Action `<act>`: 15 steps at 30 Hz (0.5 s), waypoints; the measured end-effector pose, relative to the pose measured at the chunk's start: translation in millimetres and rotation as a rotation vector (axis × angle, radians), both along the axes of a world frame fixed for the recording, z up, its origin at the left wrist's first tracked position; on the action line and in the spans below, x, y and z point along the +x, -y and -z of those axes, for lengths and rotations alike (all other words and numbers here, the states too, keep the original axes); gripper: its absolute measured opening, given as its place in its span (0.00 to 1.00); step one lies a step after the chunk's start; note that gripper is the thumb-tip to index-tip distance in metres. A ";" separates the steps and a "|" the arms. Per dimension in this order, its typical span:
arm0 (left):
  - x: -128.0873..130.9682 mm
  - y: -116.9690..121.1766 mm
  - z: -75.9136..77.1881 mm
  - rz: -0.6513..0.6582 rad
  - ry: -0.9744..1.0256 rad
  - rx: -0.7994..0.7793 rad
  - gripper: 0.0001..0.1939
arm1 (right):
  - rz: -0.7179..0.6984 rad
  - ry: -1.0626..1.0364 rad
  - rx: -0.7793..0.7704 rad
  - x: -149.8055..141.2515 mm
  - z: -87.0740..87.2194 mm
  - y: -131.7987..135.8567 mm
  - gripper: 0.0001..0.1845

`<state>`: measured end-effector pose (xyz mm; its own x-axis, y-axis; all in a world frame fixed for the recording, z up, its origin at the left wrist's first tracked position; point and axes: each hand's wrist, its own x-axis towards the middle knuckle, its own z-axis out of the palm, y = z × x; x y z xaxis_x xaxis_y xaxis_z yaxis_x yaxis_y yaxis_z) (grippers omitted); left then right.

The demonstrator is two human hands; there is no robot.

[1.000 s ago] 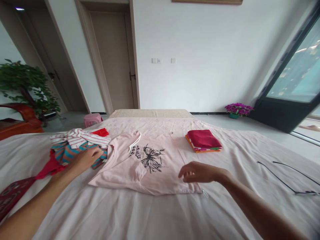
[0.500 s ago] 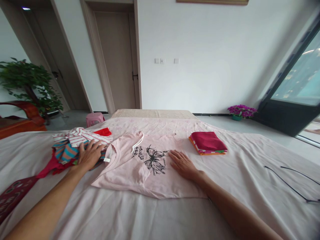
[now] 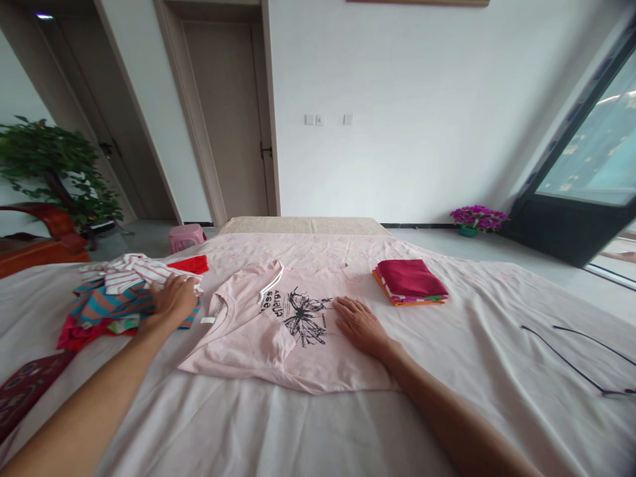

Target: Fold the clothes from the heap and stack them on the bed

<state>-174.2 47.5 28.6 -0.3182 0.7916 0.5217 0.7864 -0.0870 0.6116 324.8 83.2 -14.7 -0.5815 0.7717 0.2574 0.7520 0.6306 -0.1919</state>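
A pink T-shirt (image 3: pixel 238 338) with a black butterfly print and lettering lies on the bed, its neckline toward the left and one sleeve folded inward. My right hand (image 3: pixel 362 323) rests flat on its right part, fingers stretched out. My left hand (image 3: pixel 175 298) is on the right side of a loose clothes pile, its fingers somewhat bent and their tips partly hidden. In that pile are a red-and-white striped garment (image 3: pixel 132 270), a blue-and-orange striped garment (image 3: pixel 114 306) and red cloth (image 3: pixel 191 264).
A folded clothes stack (image 3: pixel 411 279), dark red on top, sits right of the shirt. Black-armed glasses (image 3: pixel 571 364) lie at the far right of the bedsheet (image 3: pixel 497 424). A dark red printed item (image 3: pixel 30 391) is at lower left. Beyond the bed stand a pink stool (image 3: pixel 187 237) and purple flowers (image 3: pixel 477 217).
The loose clothes pile has shifted left, away from the pink T-shirt, and spread somewhat. My left hand has moved slightly left with its fingers more bent; my right hand stays on the shirt.
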 end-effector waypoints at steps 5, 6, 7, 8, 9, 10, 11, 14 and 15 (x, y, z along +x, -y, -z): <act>90.2 -40.2 9.8 0.058 -0.232 -0.220 0.15 | -0.005 -0.019 -0.006 1.0 -4.5 2.3 0.27; 105.9 -47.6 13.1 0.075 -0.260 -0.262 0.16 | -0.007 -0.024 -0.008 1.5 -5.2 2.4 0.26; 119.6 -54.5 16.2 0.080 -0.280 -0.307 0.16 | -0.008 -0.030 -0.010 2.0 -5.7 2.5 0.26; 131.2 -60.6 19.0 0.078 -0.295 -0.352 0.16 | -0.007 -0.036 -0.010 2.5 -6.0 2.4 0.26; 140.5 -66.0 21.4 0.069 -0.305 -0.396 0.16 | -0.006 -0.043 -0.010 3.0 -6.0 2.1 0.25; 147.8 -70.7 23.4 0.056 -0.308 -0.441 0.16 | -0.006 -0.048 -0.011 3.5 -5.9 1.7 0.25; 153.3 -74.7 24.8 0.044 -0.306 -0.481 0.16 | -0.004 -0.053 -0.011 4.0 -5.7 1.3 0.25; 163.5 -82.4 25.8 0.036 -0.285 -0.563 0.18 | -0.001 -0.067 -0.009 4.9 -3.8 -0.5 0.24; 166.4 -83.5 25.3 0.055 -0.275 -0.577 0.19 | -0.001 -0.074 -0.007 5.1 -2.9 -1.2 0.24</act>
<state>-7.8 131.0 3.3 -0.1846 0.9808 0.0634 0.9249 0.1516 0.3486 329.9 84.4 -11.8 -0.5616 0.7734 0.2941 0.7353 0.6295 -0.2512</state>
